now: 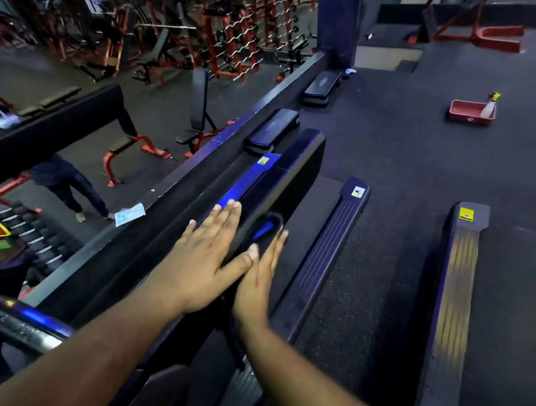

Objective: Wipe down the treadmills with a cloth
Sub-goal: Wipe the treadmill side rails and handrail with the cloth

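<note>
Both hands flat, fingers straight: left hand (210, 246) pressed on the treadmill (281, 184) side rail, right hand (258, 277) just beside it, thumbs touching. No cloth under or between them that can be made out (a dark pad with a blue patch (265, 232) lies at the fingertips). Wiping seemingly barely begun; 2 more rails right of the hands untouched, spray bottle (489, 106) far beyond

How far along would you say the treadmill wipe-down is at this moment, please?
Nothing shows as finished; the picture cannot tell wiped surfaces from unwiped ones. In hand: the left hand lies flat on the near treadmill's rail, and the right hand, fingers straight, presses a dark cloth against it. Left: the neighbouring treadmill has no hand on it, and the spray bottle stands in a red tray on the floor.
</note>
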The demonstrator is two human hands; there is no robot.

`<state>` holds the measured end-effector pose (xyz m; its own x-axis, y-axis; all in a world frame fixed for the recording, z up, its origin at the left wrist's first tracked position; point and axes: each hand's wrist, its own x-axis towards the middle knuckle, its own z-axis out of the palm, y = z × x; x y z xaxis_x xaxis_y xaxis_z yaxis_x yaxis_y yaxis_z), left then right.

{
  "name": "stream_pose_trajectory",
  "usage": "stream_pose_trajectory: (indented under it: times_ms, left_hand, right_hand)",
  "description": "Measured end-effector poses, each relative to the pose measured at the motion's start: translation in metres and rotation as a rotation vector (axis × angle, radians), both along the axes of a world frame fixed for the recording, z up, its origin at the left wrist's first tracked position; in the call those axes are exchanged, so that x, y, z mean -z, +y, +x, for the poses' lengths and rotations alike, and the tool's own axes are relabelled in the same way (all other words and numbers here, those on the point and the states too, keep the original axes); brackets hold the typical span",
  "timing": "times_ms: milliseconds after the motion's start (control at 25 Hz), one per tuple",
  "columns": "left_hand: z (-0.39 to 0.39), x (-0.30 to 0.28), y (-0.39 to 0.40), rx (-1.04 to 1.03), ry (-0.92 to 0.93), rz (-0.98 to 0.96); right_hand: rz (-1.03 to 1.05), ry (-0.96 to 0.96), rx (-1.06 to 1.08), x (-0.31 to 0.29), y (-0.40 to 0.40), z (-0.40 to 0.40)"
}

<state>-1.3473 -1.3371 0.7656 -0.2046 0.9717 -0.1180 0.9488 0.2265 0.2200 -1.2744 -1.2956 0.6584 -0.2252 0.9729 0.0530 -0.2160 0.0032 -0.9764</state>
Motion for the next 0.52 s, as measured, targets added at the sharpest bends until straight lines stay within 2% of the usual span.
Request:
stream_pose_trajectory:
  times_ms: [80,240,320,520]
  left_hand:
    - [0.000,0.000,-0.001,-0.001,-0.004,0.013]
    - [-0.001,-0.002,0.000,-0.008,-0.017,0.011]
    - [0.001,-0.001,-0.001,-0.011,-0.011,0.004]
    - [-0.003,0.003,0.000,-0.006,-0.004,0.028]
  right_hand:
    - [0.053,0.001,0.041,0.005,-0.003,0.000]
    - [-0.169,-0.132,0.114,-0.029,0.145,-0.001]
    - [-0.191,-0.189,0.141,-0.036,0.167,-0.002]
    - [0.331,-0.284,-0.032,-0.014,0.033,0.004]
